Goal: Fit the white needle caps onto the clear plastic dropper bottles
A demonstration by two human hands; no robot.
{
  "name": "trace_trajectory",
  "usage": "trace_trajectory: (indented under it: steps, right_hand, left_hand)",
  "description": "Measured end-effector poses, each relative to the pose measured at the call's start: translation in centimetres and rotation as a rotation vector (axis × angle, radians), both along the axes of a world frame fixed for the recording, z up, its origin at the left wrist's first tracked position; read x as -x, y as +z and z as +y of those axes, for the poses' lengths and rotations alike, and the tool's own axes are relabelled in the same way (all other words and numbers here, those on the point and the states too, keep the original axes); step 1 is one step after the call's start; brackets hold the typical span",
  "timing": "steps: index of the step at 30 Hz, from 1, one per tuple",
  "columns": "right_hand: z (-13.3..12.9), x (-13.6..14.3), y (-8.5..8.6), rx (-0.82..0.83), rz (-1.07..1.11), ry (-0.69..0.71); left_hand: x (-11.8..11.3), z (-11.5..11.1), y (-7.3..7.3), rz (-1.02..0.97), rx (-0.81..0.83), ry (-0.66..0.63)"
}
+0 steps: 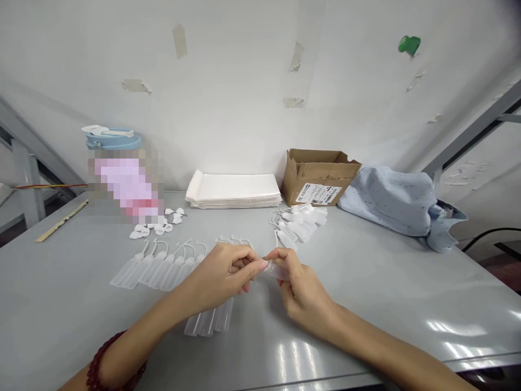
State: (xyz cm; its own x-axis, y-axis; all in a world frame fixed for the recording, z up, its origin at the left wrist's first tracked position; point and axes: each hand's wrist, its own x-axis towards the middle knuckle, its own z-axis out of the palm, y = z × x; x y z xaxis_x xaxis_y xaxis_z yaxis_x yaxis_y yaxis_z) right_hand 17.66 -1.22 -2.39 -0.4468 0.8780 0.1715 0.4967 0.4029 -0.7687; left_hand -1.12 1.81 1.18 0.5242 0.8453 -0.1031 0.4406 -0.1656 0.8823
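Observation:
In front of me, my right hand [303,285] is closed round a translucent plastic sleeve [280,271]. Thumb and fingertips of my left hand [234,271] pinch together at the sleeve's left end; what lies between them is too small to make out. Left of and beneath my left arm, several similar sleeves [163,270] with thin looped cords lie in a row on the grey table [350,266]. More of them [207,321] show below my left wrist. Beyond my right hand is a loose pile of corded sleeves [301,221].
Small white caps or discs [158,225] lie at the back left, by a blue-lidded bottle [114,139] whose body is blurred out. A stack of white envelopes [236,190], an open cardboard box [317,176] and a light blue cloth [391,198] line the wall. A thin wooden strip [61,221] lies far left.

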Motion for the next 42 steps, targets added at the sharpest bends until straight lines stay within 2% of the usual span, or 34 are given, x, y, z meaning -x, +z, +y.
trace_trajectory:
  steps: [5, 8, 12, 16, 22, 26, 29, 32, 38, 40, 42]
  right_hand:
    - [0.2, 0.0, 0.6, 0.051, 0.045, 0.017]
    - [0.1, -0.1, 0.4, 0.017, -0.018, -0.011]
    - [-0.1, -0.3, -0.4, -0.114, -0.101, -0.008]
    - [0.0, -0.5, -0.8, -0.224, -0.147, 0.03]
    - [0.4, -0.6, -0.3, -0.399, -0.038, 0.006]
    - [0.8, -0.5, -0.2, -0.504, 0.004, -0.031]
    - [0.9, -0.6, -0.3, -0.527, 0.06, -0.051]
    - [0.9, -0.8, 0.1, -0.385, 0.114, -0.052]
    - [1.6, -1.0, 1.7, 0.494, 0.463, 0.028]
    - [1.7, -1.0, 1.9, 0.592, 0.522, 0.048]
    - [1.6, -1.0, 1.8, 0.478, 0.467, 0.022]
  left_hand:
    - [0.1, -0.1, 0.1, 0.007, -0.113, -0.055]
    - [0.1, 0.0, 0.2, 0.028, -0.061, -0.021]
    - [0.0, 0.0, 0.2, 0.06, 0.057, -0.009]
    - [0.0, -0.1, 0.1, 0.039, 0.104, -0.011]
    - [0.0, 0.1, 0.3, -0.107, 0.192, 0.073]
    - [-0.1, 0.2, 0.7, -0.227, 0.256, 0.086]
    - [-0.1, 0.1, 0.8, -0.241, 0.243, 0.083]
    - [0.0, -0.2, 0.7, -0.189, 0.154, 0.061]
    - [0.2, -0.7, -0.1, -0.058, -0.264, 0.01]
    - [0.1, -0.8, -0.1, -0.046, -0.325, 0.02]
    - [0.0, -0.7, 0.0, -0.056, -0.295, 0.044]
